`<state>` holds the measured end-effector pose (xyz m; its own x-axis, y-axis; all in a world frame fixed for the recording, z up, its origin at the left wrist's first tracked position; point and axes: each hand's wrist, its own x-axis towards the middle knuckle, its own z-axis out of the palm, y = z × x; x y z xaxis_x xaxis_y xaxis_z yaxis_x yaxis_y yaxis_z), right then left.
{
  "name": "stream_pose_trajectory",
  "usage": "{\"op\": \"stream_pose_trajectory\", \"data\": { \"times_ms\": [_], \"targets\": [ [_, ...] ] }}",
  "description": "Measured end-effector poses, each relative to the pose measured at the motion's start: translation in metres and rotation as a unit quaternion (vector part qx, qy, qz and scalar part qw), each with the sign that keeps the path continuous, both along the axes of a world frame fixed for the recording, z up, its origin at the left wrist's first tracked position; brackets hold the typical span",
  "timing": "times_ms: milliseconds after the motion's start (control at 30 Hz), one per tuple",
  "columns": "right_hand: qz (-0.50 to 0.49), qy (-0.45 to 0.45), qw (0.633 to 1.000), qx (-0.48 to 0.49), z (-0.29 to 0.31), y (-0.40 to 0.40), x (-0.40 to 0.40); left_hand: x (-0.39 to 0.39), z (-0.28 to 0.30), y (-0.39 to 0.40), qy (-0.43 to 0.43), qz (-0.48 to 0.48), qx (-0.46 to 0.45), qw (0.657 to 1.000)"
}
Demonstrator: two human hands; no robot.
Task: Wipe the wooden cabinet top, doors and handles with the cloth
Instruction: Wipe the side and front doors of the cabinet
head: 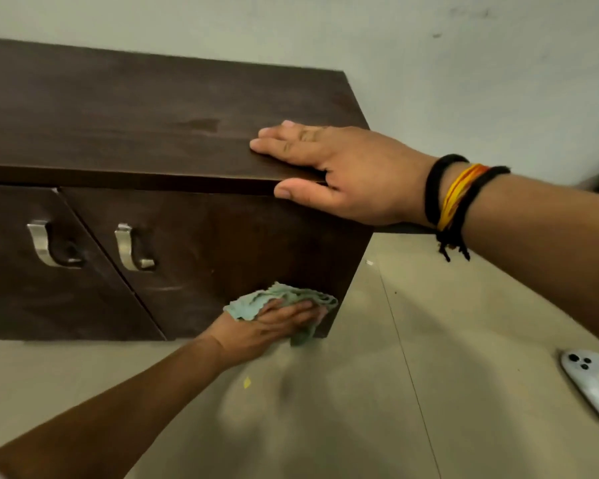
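Two hands work the cabinet [173, 108]: the right hand [329, 167] lies flat on top; the left hand [274, 323], fingers spread, presses the soft, limp cloth [291, 299] against its door.

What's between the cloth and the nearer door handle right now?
In the head view, only bare dark door panel lies between the cloth under the left hand and the nearer handle; nothing else sits there.
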<state>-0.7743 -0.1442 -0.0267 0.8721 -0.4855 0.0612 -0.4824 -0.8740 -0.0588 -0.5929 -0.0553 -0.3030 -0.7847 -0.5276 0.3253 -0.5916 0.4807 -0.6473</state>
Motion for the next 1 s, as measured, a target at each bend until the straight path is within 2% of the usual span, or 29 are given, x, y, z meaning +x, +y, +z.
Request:
{"op": "stream_pose_trajectory", "data": {
  "times_ms": [67,167,233,267,300,333,400,467,500,567,633,667,767,900,967,1000],
  "targets": [
    [0.008,-0.008,1.0,0.002,-0.002,0.0,0.001,-0.02,0.025,-0.02,-0.046,-0.028,-0.005,0.999],
    [0.008,-0.01,1.0,0.004,-0.001,0.0,0.001,-0.035,0.049,-0.026,0.022,-0.01,-0.07,0.997],
    [0.008,-0.006,1.0,0.006,0.0,0.0,0.001,-0.025,0.029,-0.017,0.077,0.027,-0.079,0.993],
    [0.008,-0.006,1.0,0.007,0.0,0.0,0.001,-0.018,0.013,-0.011,0.092,0.042,-0.062,0.993],
    [0.008,-0.005,1.0,0.008,0.0,0.0,0.001,-0.012,-0.002,-0.003,0.099,0.043,-0.007,0.994],
    [0.008,-0.003,1.0,0.009,0.0,0.0,0.001,-0.006,-0.016,0.001,0.066,0.035,0.044,0.996],
    [0.005,-0.004,1.0,0.011,0.0,0.001,0.001,-0.002,-0.036,-0.001,-0.081,0.01,0.095,0.992],
    [0.004,-0.009,1.0,0.012,0.001,0.001,0.001,-0.011,-0.025,-0.012,-0.198,-0.03,0.054,0.978],
    [0.005,-0.011,1.0,0.012,0.0,0.002,0.001,-0.019,-0.014,-0.02,-0.187,-0.045,0.012,0.981],
    [0.004,-0.012,1.0,0.009,0.0,0.001,0.002,-0.029,0.015,-0.029,-0.087,-0.069,-0.065,0.992],
    [0.005,-0.009,1.0,0.011,0.0,0.001,0.003,-0.022,0.017,-0.025,-0.024,-0.009,-0.04,0.999],
    [0.003,-0.006,1.0,0.01,0.001,0.002,0.002,-0.014,0.009,-0.019,-0.047,0.01,-0.033,0.998],
    [0.001,-0.003,1.0,0.015,0.001,0.003,0.002,-0.006,-0.033,-0.009,-0.173,-0.035,0.019,0.984],
    [-0.001,-0.001,1.0,0.009,0.001,0.003,0.002,-0.028,-0.026,-0.018,-0.276,-0.021,0.063,0.959],
    [-0.004,0.0,1.0,0.011,0.001,0.003,0.001,-0.037,-0.021,-0.022,-0.293,-0.042,0.028,0.955],
    [-0.003,0.0,1.0,0.013,0.001,0.003,0.001,-0.039,-0.02,-0.024,-0.263,-0.053,0.01,0.963]
  ]
}}
